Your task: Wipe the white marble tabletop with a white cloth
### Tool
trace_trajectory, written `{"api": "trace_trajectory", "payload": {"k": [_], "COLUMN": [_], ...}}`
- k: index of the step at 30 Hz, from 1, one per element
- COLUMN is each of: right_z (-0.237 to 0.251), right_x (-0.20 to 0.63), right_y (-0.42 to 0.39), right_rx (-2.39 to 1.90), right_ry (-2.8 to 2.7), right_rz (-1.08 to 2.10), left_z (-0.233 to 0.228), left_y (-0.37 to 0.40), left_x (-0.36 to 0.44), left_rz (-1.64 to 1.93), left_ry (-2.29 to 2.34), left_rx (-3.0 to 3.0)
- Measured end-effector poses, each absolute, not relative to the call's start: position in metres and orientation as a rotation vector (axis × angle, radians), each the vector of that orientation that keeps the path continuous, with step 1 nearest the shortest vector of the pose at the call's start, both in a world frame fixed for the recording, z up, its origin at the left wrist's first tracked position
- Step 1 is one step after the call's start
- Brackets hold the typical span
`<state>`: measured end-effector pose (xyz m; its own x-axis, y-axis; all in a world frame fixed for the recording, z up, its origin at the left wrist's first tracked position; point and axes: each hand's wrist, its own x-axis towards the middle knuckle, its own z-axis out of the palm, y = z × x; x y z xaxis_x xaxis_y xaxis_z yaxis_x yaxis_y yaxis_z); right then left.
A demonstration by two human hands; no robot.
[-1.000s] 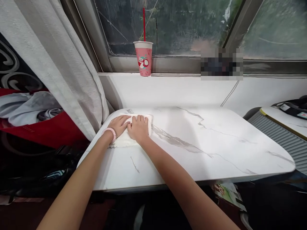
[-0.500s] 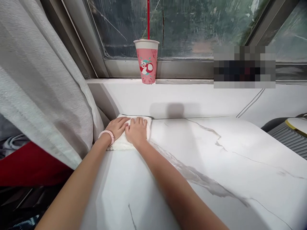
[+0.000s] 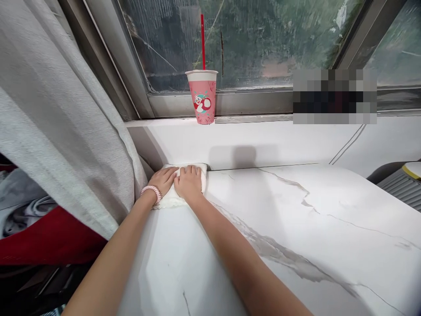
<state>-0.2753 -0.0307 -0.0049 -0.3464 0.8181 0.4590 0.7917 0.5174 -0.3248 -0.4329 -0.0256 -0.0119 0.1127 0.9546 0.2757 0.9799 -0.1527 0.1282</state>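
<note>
A folded white cloth [image 3: 171,201] lies at the far left corner of the white marble table [image 3: 296,228], against the wall. My left hand [image 3: 162,180], with a pink coil band on its wrist, lies flat on the cloth's left part. Beside it, touching it, my right hand [image 3: 188,183] presses flat on the cloth's right part. The fingers of both hands point toward the wall. Most of the cloth is hidden under the hands.
A pink paper cup [image 3: 202,96] with a red straw stands on the window sill above the cloth. A grey curtain [image 3: 62,131] hangs at the left, close to my left arm. A grey ribbed object [image 3: 401,188] sits at the right edge.
Both hands and the cloth have slid away from me to the table's back edge by the wall. The camera has moved closer and tilted.
</note>
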Motion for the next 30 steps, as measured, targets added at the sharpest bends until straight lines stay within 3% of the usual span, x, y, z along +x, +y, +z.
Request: {"api": "trace_trajectory", "payload": {"k": [15,30], "right_z": [0.001,0.002], "right_x": [-0.256,-0.194], "right_y": [-0.146,-0.281], "right_rx": [-1.234,-1.19], "right_ry": [-2.307,-2.33], "right_rz": [0.16,0.082], "left_z": [-0.017,-0.005], "left_y": [-0.149,-0.294], "left_x": [-0.425,-0.355], "left_rz": [-0.53,-0.357], "left_ry": [-2.059,-2.126], "left_rx": [-2.181,-2.124]}}
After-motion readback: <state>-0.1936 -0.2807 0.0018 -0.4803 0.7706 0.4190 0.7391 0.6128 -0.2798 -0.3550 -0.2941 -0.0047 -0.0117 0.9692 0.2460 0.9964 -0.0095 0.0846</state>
